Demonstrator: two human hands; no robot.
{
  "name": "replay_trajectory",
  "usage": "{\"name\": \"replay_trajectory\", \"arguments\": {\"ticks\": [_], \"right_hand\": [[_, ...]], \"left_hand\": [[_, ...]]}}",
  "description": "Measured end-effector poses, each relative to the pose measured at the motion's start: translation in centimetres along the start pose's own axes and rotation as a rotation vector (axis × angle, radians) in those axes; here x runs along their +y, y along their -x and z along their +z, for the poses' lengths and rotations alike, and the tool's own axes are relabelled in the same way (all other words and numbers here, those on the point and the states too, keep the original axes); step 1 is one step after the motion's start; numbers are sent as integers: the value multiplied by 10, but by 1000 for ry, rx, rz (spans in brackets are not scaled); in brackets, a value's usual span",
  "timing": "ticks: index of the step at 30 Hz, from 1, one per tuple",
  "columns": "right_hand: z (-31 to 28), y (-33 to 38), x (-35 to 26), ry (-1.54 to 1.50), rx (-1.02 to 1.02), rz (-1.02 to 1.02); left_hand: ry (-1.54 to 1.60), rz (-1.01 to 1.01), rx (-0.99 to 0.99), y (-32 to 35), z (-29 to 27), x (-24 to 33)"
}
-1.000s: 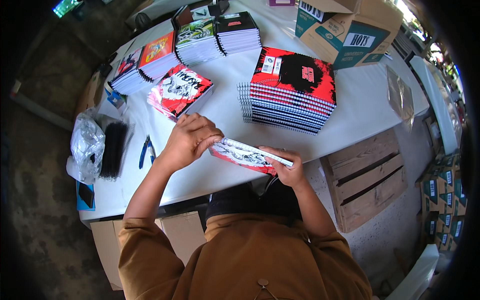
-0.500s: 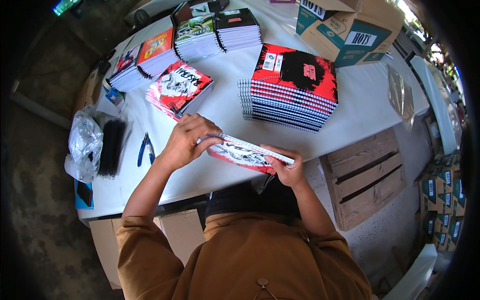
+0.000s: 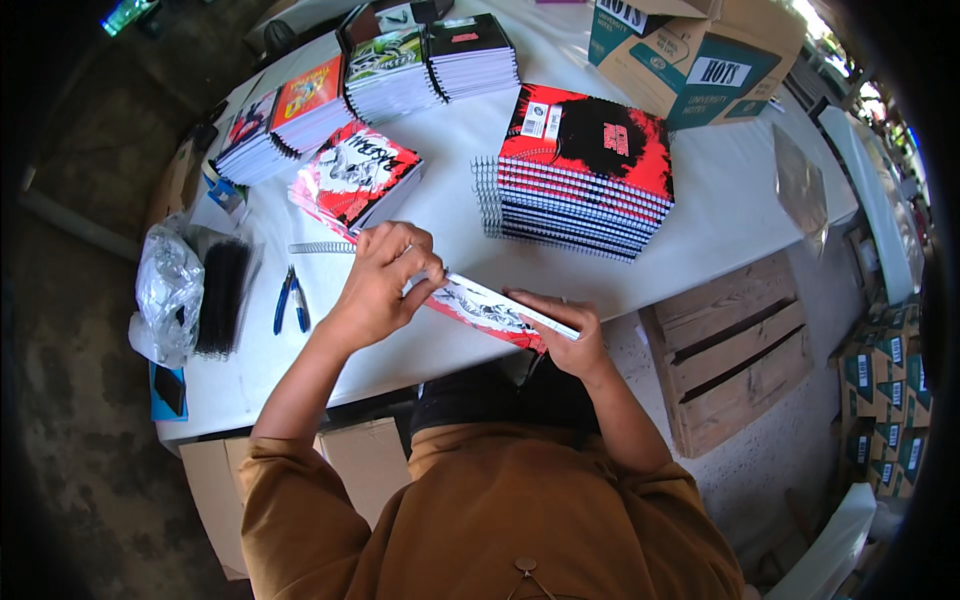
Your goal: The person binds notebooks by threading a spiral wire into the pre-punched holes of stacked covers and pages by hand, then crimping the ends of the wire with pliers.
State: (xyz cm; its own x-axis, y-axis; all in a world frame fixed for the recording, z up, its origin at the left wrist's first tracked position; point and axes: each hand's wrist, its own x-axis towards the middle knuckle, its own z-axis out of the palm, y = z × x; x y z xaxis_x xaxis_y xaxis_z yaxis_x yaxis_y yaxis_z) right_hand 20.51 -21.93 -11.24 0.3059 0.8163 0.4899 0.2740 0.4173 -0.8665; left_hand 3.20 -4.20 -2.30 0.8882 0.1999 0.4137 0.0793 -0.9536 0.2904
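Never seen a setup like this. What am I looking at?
No machine here: these are a person's bare hands. The view comes from the left of two wide fisheye cameras worn on the head, looking down, so straight edges bend near the rim and picture left is the person's left.

The right hand grips a thin red and white notebook. The left hand is closed at its other end, with a silver coil sticking out past it; what those fingertips grip is hidden.

On the white table: a tall red-and-black stack, a smaller pile, a row of notebook piles, a box, black coils, a clear bag and a blue-handled tool.
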Motion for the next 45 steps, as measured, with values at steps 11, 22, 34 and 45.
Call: {"name": "replay_trajectory", "arguments": {"ticks": [11,22,34,45], "right_hand": [[14,7,-3,180,10,-181],[22,7,-10,221,-14,-251],[18,7,2,100,98,-189],[26,7,-7,109,95,-138]], "left_hand": [[-621,274,566,20,49,-10],[-216,-106,521,49,104,-24],[-354,463,286,58,121,22],[-471,474,435,34,97,35]]}}
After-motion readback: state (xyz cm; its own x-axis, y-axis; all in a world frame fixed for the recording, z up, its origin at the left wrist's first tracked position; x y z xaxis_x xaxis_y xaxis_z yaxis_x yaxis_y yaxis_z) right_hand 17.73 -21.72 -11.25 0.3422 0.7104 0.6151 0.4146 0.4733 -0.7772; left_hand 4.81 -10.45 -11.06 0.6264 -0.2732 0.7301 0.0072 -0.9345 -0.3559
